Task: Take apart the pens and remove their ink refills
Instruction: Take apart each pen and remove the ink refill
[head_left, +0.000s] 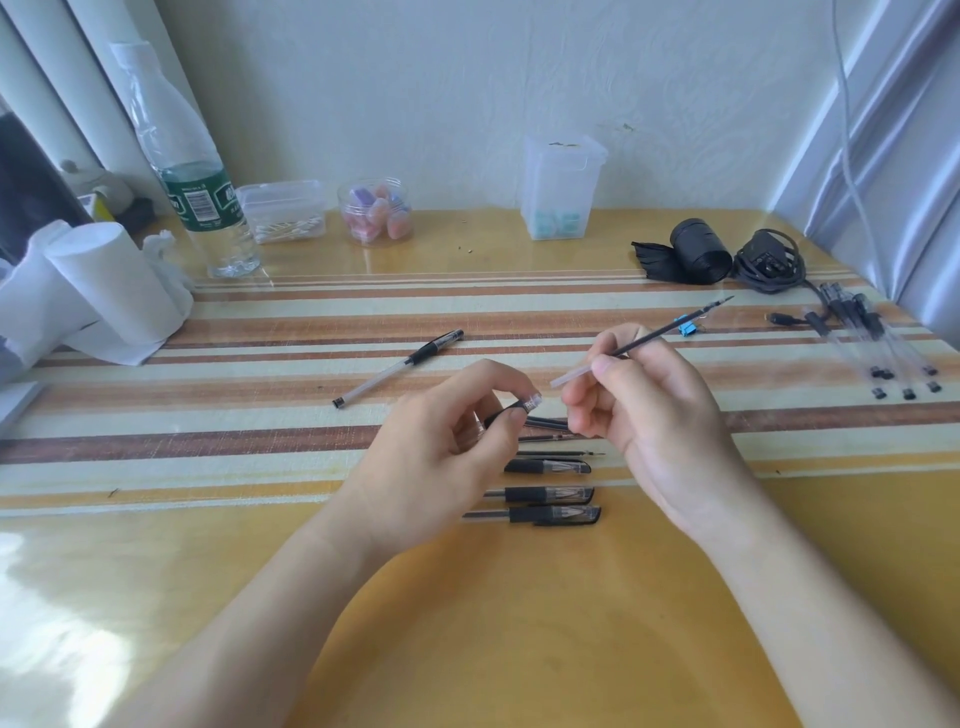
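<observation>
On the glossy striped tabletop (519, 597) one whole pen (400, 366) lay far left. The right hand (649, 415) pinched a thin dark refill (660, 332), already out, above the middle. The left hand (441, 457) curled round a black rubbery grip (522, 406). Next, I judged, both wanted laying down and that pen unscrewing.

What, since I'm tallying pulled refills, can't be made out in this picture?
Head view:
- Loose refills between the hands: the right hand, pinching another refill, covers their ends, so the count is unsure.
- Pen piece in the left hand: mostly hidden by that hand.
- Clear barrels at far right: blurred and overlapping, uncountable.
- Bottle label: print too small.
</observation>
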